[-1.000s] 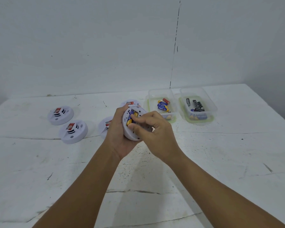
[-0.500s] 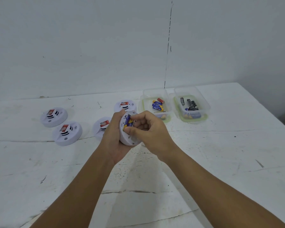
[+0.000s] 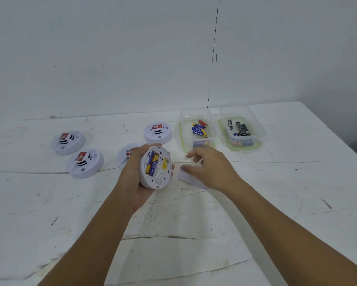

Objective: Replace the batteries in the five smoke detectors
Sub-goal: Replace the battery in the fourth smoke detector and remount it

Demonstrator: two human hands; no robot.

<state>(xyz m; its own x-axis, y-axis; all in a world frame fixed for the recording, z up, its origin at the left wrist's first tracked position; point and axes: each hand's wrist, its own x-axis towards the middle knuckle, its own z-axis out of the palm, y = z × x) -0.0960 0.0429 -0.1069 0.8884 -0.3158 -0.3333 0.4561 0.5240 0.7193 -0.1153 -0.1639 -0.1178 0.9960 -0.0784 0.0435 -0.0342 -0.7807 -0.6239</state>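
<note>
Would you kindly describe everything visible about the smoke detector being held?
The held smoke detector is a round white disc, seemingly plastic, tilted with its back toward the camera. Its battery bay is open, showing blue-and-yellow batteries, beside a yellow sticker and a printed label. The left hand grips it from behind above the table, fingers curling round its rim. The right hand is apart from it.

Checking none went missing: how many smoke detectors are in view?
5: one held in the left hand, battery side up; one partly hidden behind it; two at left; one beside the containers.
</note>
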